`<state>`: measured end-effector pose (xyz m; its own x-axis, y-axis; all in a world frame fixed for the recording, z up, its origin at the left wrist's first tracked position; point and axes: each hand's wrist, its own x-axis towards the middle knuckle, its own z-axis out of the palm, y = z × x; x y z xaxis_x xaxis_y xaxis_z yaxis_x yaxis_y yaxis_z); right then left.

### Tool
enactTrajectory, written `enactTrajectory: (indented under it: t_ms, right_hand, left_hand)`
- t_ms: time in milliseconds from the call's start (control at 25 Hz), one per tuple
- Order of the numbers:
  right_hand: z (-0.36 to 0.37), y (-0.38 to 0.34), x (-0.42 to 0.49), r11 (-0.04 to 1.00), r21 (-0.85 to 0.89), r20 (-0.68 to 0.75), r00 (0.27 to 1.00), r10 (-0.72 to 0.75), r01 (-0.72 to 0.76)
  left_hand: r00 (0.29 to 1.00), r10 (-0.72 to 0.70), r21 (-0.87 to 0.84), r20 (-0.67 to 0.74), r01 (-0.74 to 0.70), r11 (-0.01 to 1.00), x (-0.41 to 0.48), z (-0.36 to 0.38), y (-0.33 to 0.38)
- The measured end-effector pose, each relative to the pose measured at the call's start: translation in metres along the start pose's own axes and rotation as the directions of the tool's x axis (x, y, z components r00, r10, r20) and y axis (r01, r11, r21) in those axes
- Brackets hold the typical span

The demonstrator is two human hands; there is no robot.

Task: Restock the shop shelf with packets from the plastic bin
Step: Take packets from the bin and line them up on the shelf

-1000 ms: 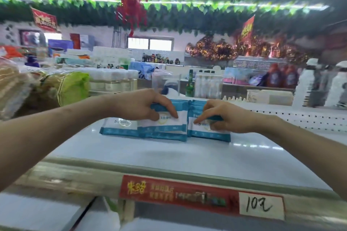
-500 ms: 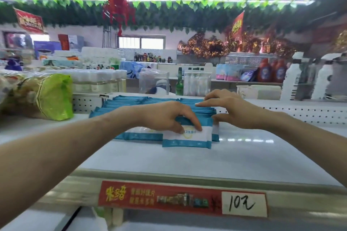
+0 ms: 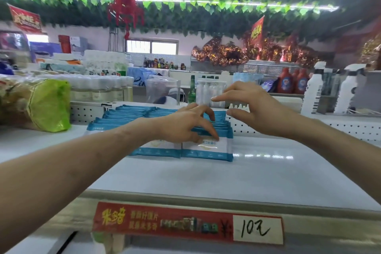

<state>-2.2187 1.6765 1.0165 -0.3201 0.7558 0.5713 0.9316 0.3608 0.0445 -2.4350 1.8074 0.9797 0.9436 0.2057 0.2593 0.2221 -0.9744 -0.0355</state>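
Observation:
Blue-and-white packets (image 3: 208, 149) stand in rows on the white shop shelf (image 3: 206, 179), leaning back toward the pegboard. My left hand (image 3: 185, 125) rests on top of the front packets, its fingertips pressing on the front right packet's upper edge. My right hand (image 3: 253, 109) hovers above and to the right of the rows with fingers spread, touching nothing. The plastic bin is out of view.
A green-and-yellow bag (image 3: 37, 105) lies on the shelf at the left. White spray bottles (image 3: 315, 88) stand at the back right. A red price strip (image 3: 185, 222) marked 10 runs along the shelf's front edge. Bare shelf surface lies in front of the packets.
My right hand has lifted off the packets and opened above them. My left hand stays on the front packets, which now stand in line at the front of the rows.

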Motion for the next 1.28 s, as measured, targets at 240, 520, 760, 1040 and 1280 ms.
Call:
enactTrajectory:
  t_ms: [240,520,760,1040,1280]
  right_hand:
    - [0.034,-0.054,0.065,0.994,0.054,0.085,0.991,-0.104,0.099]
    - [0.115,-0.235,0.154,0.847,0.234,0.118,0.851,-0.511,0.477]
    - [0.198,-0.440,0.152,0.593,0.444,0.161,0.591,-0.790,0.671]
    - [0.321,-0.588,0.030,0.419,0.661,0.357,0.229,-0.905,0.622]
    - [0.421,-0.601,-0.082,0.441,0.661,0.549,0.009,-0.836,0.607]
  left_hand:
    - [0.930,-0.307,0.040,-0.201,0.321,0.946,-0.109,-0.044,-0.026]
    - [0.691,-0.638,0.132,-0.339,0.707,0.695,-0.341,-0.084,-0.006]
    - [0.372,-0.869,0.152,-0.327,0.928,0.341,-0.531,-0.060,0.085]
    - [-0.051,-0.995,0.081,-0.089,0.995,-0.058,-0.649,0.045,0.193]
    - [-0.212,-0.949,0.048,0.232,0.977,-0.207,-0.685,0.182,0.255]
